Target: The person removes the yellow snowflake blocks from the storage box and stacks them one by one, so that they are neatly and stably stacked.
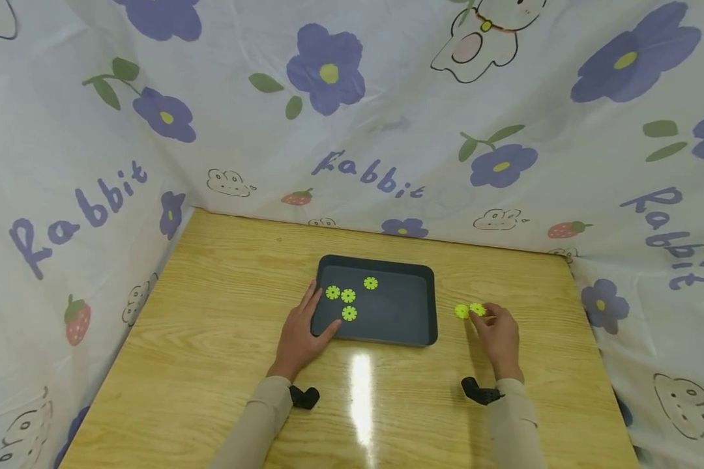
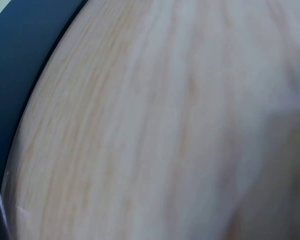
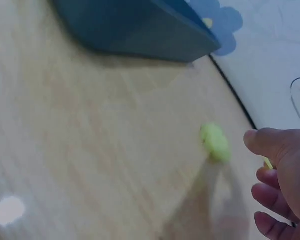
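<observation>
A dark grey rectangular tray [image 1: 399,312] lies on the wooden table. My left hand [image 1: 299,335] rests at its front-left corner, straight fingers along the left wall and thumb at the front rim. Inside the tray are several yellow-green notched discs [image 1: 371,283], mostly grouped toward the left. To the right of the tray, my right hand [image 1: 498,335] pinches a notched disc [image 1: 478,309] between thumb and fingers. In the right wrist view only a thin edge of this held disc [image 3: 268,163] shows. Just left of it, another notched disc [image 3: 215,141] lies on the table.
A white cloth [image 1: 375,130] printed with flowers and rabbits hangs behind the table and along both sides. Bare wood [image 1: 211,312] shows left of the tray. Light glares off the wood in front of it. Black wrist mounts [image 1: 480,391] stick out from both sleeves.
</observation>
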`<state>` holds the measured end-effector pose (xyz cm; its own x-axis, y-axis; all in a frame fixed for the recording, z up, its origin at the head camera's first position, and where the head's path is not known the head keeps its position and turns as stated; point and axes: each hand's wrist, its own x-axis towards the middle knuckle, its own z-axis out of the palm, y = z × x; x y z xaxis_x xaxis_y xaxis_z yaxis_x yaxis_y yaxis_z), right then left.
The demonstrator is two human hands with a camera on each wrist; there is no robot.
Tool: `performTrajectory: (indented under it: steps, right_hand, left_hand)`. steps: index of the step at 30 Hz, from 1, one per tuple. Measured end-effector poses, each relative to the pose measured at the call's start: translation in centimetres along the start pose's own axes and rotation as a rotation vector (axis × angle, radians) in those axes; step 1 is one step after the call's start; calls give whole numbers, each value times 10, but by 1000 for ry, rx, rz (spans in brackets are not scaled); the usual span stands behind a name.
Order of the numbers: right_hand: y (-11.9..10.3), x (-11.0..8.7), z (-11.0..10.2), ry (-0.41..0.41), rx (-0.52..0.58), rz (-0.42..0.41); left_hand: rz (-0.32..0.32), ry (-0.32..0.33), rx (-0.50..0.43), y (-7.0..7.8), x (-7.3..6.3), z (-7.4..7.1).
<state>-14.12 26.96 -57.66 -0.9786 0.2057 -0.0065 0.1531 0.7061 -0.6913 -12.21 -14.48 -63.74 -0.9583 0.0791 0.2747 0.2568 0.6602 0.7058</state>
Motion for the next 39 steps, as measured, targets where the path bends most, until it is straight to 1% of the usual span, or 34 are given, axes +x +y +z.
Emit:
performTrajectory:
  steps: [3,6,12,16,22,26,34,39]
  right_hand:
    - [3,-1,1,1,2,30]
    - [3,0,6,-10,7,37]
    - [2,4,17,-63,29,34]
    - [4,4,20,-71,50,41]
    - [2,5,20,-72,38,20]
    - [1,5,20,-65,37,32]
    - [0,4,20,-82,48,40]
    - [0,5,20,-89,43,32]
  left_hand:
    - [5,5,-1,0,0,0]
    - [7,6,-3,-1,-1,0]
    - [-19,-5,-8,0,-4,2]
    - [-22,-11,-10,1,-5,4]
    - [-25,-11,-6,0,-3,3]
    - [-26,-14,2,-2,-2,3]
    - [-7,-4,7,1,-1,0]
    - [-12,-4,4,2,-1,-1]
